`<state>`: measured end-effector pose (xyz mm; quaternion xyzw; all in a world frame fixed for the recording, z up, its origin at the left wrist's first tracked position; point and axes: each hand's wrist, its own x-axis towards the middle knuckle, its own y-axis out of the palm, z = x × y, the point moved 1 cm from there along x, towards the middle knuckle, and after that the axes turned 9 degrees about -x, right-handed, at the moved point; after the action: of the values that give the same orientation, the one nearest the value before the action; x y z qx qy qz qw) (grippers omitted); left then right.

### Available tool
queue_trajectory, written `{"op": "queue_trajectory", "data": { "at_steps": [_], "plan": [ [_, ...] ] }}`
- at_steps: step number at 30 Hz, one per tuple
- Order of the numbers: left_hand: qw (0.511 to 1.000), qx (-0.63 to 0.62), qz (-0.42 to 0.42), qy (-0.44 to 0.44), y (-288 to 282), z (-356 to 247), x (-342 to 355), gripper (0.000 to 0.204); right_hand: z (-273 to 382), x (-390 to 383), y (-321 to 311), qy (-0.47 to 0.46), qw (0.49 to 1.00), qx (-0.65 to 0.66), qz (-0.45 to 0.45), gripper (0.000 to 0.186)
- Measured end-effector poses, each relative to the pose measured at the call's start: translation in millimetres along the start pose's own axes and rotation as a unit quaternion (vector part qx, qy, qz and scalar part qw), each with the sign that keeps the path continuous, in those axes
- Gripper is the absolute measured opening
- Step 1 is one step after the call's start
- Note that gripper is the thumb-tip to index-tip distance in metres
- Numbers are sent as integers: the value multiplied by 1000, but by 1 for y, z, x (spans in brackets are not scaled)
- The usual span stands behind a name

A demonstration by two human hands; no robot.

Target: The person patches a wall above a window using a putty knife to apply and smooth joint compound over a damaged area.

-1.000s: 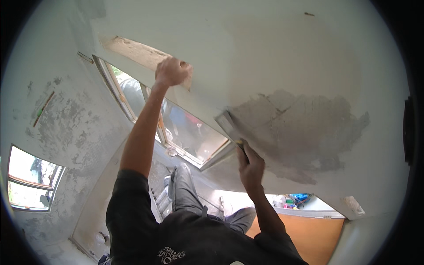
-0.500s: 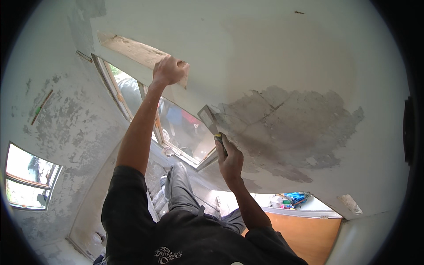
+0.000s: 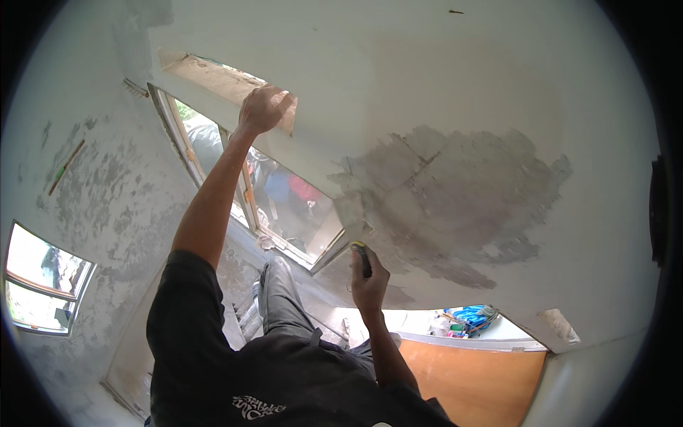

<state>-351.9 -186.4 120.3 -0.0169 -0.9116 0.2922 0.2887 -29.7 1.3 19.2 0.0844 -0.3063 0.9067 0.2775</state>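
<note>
Clearly apart, the two hands do different work against the pale wall [image 3: 327, 78]. The right hand [image 3: 368, 276] is closed round the black-and-yellow handle of a wide-bladed putty knife [image 3: 366, 263], thumb along the handle, a hold that probably lets the wrist set the blade's angle. That blade, smeared by blur, lies between the window's right corner and the left edge of a ragged grey patch [image 3: 469, 192]; whether it touches the wall cannot be told. The left hand [image 3: 263, 110] is curled at the right end of a long, rough-sided recess [image 3: 217, 80] above the window [image 3: 295, 206], presumably to steady the body, though its fingertips are hidden and I cannot tell whether they clamp the edge.

The grey patch is uneven, with a dark crack near its upper left. Beyond the window's left edge, a mottled side wall [image 3: 107, 206] carries a thin stick-like thing [image 3: 67, 167] and a smaller window [image 3: 44, 281]. Towards the lower right are an orange panel [image 3: 473, 377], a blue tangled bundle [image 3: 475, 320] behind its top edge, and a chipped hollow [image 3: 558, 326] in the wall.
</note>
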Motion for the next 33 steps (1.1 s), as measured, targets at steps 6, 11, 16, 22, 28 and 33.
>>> {"op": "queue_trajectory", "data": {
  "at_steps": [6,11,16,22,28,33],
  "plan": [
    [905,-306,-292,46,50,-51,-120,23,-27,-28,-17,171,977,130,15,25],
    [853,-477,-145,-153,139,-89,-291,28,-42,-50,2,213,955,207,-19,30],
    [786,-547,137,-252,156,-101,-329,56,-45,-54,37,122,982,133,-60,38],
    [705,-611,99,-346,152,-78,-322,49,-53,-50,70,161,968,178,-72,29],
    [713,-603,59,-352,136,-49,-320,43,-45,-39,102,100,975,181,-85,26],
    [783,-547,2,-296,113,-46,-316,44,-32,-26,107,110,954,280,-23,26]
  ]
}}
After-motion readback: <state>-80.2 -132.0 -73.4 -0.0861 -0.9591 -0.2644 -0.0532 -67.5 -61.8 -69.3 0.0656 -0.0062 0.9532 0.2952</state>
